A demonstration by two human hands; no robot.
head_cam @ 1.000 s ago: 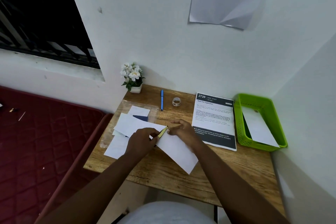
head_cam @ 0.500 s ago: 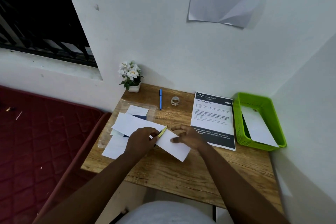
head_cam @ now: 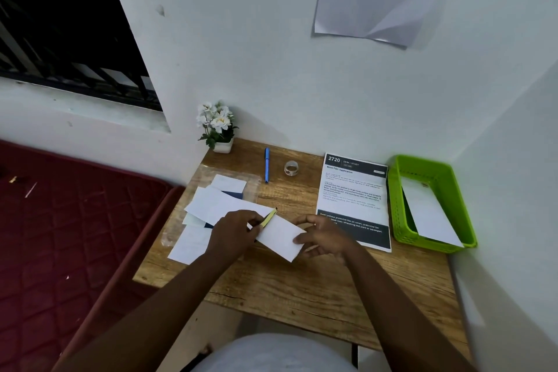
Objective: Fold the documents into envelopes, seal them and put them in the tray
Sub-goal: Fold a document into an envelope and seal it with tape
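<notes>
A white folded paper [head_cam: 280, 235] lies slanted over the middle of the wooden desk [head_cam: 302, 290], held between both hands. My left hand [head_cam: 234, 234] pinches its left end, where a small yellow strip [head_cam: 269, 217] sticks up. My right hand [head_cam: 324, 237] grips its right end with thumb on top. More white sheets and envelopes [head_cam: 211, 204] lie stacked to the left. The green tray [head_cam: 392, 190] stands at the right edge with one white envelope [head_cam: 428, 214] inside.
A printed instruction sheet [head_cam: 353, 190] lies between my hands and the tray. A blue pen [head_cam: 267, 164], a tape roll [head_cam: 291, 167] and a small flower pot [head_cam: 219, 127] sit at the back. Walls close the back and right; a red mattress [head_cam: 60, 235] lies left.
The paper between my hands has become shorter, its right part folded in. My right hand moved from the paper's top edge to its right end. The left hand stayed put.
</notes>
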